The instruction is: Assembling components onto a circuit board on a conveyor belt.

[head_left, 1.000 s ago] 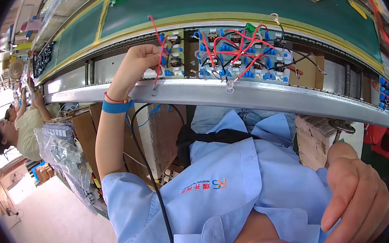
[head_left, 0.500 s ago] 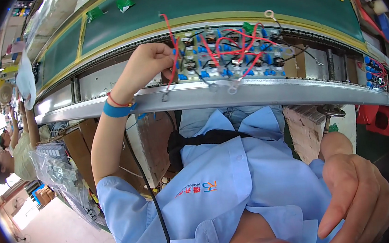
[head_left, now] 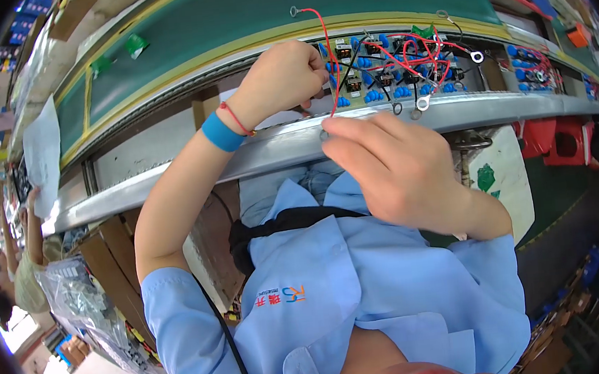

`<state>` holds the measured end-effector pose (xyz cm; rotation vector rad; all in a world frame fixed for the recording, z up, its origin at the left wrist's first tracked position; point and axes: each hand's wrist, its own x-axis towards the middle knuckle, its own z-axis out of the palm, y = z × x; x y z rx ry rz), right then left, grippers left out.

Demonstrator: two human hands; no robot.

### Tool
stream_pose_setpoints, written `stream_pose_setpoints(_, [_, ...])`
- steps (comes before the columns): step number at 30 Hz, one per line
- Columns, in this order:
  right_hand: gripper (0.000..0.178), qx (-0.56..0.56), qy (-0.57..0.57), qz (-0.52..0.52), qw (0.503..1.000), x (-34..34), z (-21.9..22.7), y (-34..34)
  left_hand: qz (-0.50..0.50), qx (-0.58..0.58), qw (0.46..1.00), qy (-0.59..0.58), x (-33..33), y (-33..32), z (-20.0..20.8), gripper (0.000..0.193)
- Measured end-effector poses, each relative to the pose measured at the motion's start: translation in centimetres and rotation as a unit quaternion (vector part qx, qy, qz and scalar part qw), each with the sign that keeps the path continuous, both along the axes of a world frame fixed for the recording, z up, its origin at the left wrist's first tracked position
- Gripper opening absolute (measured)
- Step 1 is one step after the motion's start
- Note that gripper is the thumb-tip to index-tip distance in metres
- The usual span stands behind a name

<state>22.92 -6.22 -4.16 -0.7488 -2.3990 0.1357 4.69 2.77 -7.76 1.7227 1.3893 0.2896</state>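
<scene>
A panel of circuit boards (head_left: pixel 397 93) with blue discs, black parts and red and black wires lies across the metal rails of the line. My left hand (head_left: pixel 282 80), wearing a blue wristband, is closed at the panel's left edge, its fingertips partly hidden. A red wire (head_left: pixel 327 40) with ring terminals arcs over that edge, its far end resting toward the green surface. My right hand (head_left: pixel 398 166) pinches the near end of this wire between thumb and forefinger, just over the front rail. Other ring terminals (head_left: pixel 424 103) hang over the panel's near side.
The silver front rail (head_left: pixel 253 152) runs between me and the boards. Another wired panel (head_left: pixel 532 67) sits farther right on the line. Beyond stretches a green work surface (head_left: pixel 227 32) with green scraps. Red stools (head_left: pixel 562 141) stand at right; a co-worker (head_left: pixel 32 288) is at far left.
My right hand has come up from the lower right to the red wire's near end. My left hand stays at the panel's edge, while the whole view has shifted.
</scene>
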Motion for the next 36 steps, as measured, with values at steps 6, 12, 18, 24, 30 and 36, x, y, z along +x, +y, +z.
stream_pose_setpoints(6, [0.009,0.141,-0.094,-0.147,0.975,2.0,-2.3,4.5,-0.054,0.125,0.991,-0.008,5.1,2.6,-1.9,0.015])
stream_pose_setpoints(12, [0.019,0.12,-0.136,-0.301,0.936,5.0,-3.7,6.5,-0.09,0.018,0.995,-0.049,9.9,4.5,-0.7,0.023])
stream_pose_setpoints(18, [0.026,0.096,-0.153,-0.374,0.91,8.1,-4.5,8.1,-0.098,0.059,0.989,-0.09,14.3,5.6,-2.1,0.024])
stream_pose_setpoints(24, [0.027,0.109,-0.196,-0.409,0.884,10.8,-4.4,8.7,-0.093,0.033,0.99,-0.097,16.5,6.2,-2.6,0.023])
stream_pose_setpoints(30, [0.033,0.071,-0.206,-0.474,0.853,14.2,-4.3,8.9,-0.114,0.068,0.981,-0.14,14.0,5.2,-3.4,0.023])
stream_pose_setpoints(36, [0.025,0.09,-0.271,-0.514,0.809,17.9,-4.4,9.4,-0.08,0.001,0.99,-0.12,8.6,3.6,-1.2,0.022])
